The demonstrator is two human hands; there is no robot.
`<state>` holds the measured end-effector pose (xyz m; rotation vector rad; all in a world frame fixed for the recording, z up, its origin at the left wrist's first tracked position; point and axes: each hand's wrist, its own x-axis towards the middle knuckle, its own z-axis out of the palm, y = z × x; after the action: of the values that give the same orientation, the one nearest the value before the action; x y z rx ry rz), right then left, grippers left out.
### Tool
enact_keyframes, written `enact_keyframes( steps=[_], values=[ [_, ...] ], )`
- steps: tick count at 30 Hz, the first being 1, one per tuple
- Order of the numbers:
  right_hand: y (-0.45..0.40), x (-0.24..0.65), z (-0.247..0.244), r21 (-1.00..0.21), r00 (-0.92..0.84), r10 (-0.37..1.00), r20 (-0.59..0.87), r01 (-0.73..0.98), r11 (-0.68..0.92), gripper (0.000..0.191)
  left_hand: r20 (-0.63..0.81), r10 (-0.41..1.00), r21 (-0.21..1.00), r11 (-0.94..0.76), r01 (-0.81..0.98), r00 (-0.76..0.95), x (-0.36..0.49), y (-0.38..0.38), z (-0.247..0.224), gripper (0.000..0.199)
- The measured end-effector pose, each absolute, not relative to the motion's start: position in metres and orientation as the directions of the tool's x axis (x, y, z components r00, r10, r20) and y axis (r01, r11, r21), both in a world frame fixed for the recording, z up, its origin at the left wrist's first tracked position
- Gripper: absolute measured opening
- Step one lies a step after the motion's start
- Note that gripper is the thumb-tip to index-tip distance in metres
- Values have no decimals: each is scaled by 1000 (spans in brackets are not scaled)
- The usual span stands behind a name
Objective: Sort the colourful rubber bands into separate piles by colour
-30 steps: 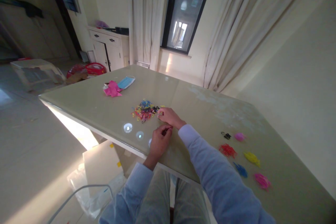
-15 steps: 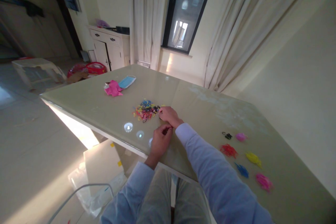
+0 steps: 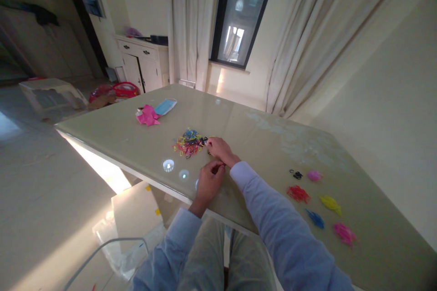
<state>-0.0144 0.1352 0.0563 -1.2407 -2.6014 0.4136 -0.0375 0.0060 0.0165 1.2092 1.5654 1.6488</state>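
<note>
A mixed heap of small coloured rubber bands (image 3: 189,143) lies on the table (image 3: 252,145) in front of me. My right hand (image 3: 218,148) is at the heap's right edge, fingers pinched together by some black bands; what they hold, if anything, is too small to tell. Nearer the table edge rests my left hand (image 3: 210,179), its thumb and fingertips pressed together under my right wrist. Any item in that pinch is hidden. To the right lie sorted piles: black bands (image 3: 297,175), red bands (image 3: 298,193), blue bands (image 3: 315,219), yellow bands (image 3: 330,204) and two pink piles (image 3: 344,234).
A crumpled pink wrapper (image 3: 149,115) and a blue face mask (image 3: 165,107) lie at the table's far left. Beyond stand a white cabinet (image 3: 146,61) and a stool (image 3: 51,86). A cardboard sheet (image 3: 134,211) and plastic wrap are below the near edge.
Both hands keep nearly the same place and pinched shape. The view has shifted very slightly; the band heap and sorted piles look unchanged.
</note>
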Motion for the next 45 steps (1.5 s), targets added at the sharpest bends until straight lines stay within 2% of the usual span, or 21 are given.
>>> enact_keyframes(
  steps=[10, 16, 21, 24, 27, 36, 45],
  values=[
    [141, -8, 58, -696, -548, 822, 154, 531, 484, 17, 203, 862, 978, -159, 132, -464, -38, 7, 18, 19],
    [121, 9, 62, -900, -507, 852, 133, 298, 317, 20, 214, 868, 976, -176, 125, -448, -40, 9, 14, 19],
    [90, 36, 76, -983, -486, 866, 114, 69, 168, 28, 205, 877, 979, -177, 104, -434, -41, 7, 17, 20],
    [69, 54, 86, -988, -492, 867, 80, -151, 6, 29, 194, 878, 981, -166, 103, -438, -41, 6, 21, 20],
    [50, 70, 91, -964, -468, 881, 64, -256, -66, 28, 179, 872, 984, -151, 97, -455, -42, 5, 24, 21],
    [5, 109, 83, -934, -244, 969, 30, -351, -60, 29, 125, 866, 992, -106, 66, -484, -43, 3, 24, 29],
    [-19, 145, 82, -916, -74, 997, 22, -402, -10, 31, 126, 857, 992, -98, 83, -500, -46, 3, 20, 29]
  ],
)
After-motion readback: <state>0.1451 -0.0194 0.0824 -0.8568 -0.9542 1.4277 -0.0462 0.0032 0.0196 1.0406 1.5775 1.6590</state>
